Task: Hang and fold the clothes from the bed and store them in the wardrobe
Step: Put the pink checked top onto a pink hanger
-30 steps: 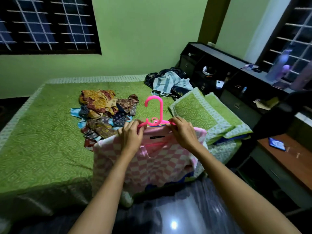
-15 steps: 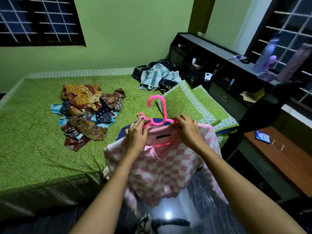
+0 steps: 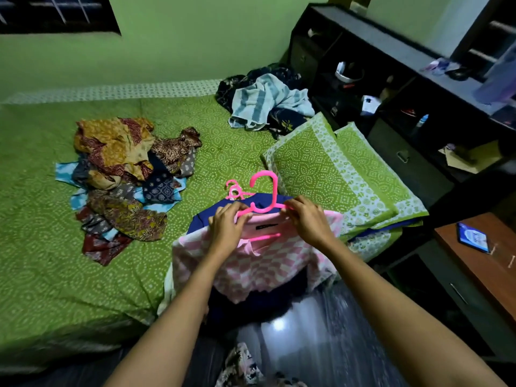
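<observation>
Gripping the pink hanger are left hand and right hand

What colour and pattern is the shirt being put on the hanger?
Pink and white checks, seen clearly in the head view on the shirt hung over the pink hanger.

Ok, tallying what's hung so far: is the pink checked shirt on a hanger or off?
On: the pink hanger sits inside the shirt, hook up; left hand and right hand grip its shoulders.

Checked shirt on pink hanger
</observation>
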A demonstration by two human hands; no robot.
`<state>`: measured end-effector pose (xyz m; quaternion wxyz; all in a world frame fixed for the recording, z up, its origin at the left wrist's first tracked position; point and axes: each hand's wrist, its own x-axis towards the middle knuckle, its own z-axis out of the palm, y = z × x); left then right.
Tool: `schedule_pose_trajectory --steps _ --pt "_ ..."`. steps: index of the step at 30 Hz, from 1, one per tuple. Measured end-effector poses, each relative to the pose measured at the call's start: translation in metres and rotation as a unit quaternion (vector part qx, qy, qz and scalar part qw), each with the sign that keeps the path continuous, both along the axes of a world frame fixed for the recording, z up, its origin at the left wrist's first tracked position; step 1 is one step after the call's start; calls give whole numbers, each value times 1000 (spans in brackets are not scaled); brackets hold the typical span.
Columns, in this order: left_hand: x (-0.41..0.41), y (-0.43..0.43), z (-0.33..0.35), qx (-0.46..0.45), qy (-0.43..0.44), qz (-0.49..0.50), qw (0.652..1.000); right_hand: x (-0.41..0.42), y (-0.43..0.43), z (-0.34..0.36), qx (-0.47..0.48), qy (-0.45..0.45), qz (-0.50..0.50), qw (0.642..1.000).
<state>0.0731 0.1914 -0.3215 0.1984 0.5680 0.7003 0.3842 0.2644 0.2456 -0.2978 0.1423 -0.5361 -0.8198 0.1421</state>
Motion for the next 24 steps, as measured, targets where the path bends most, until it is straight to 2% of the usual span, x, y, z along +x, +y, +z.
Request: schedule_pose_trajectory --steps 8,17,20,24 --pt "-26 91 -27 -57 -49 61 995 -41 107 -33 -55 11 11 998" --pt "-54 182 -68 -139 -50 135 980 -87 214 -91 -158 -15 41 986" --pt "-50 203 -72 -170 -139 191 957 -103 237 -109 -235 48 9 971" --pt "-37 216 -75 -174 -313 248 900 -122 245 -122 -394 201 -89 892"
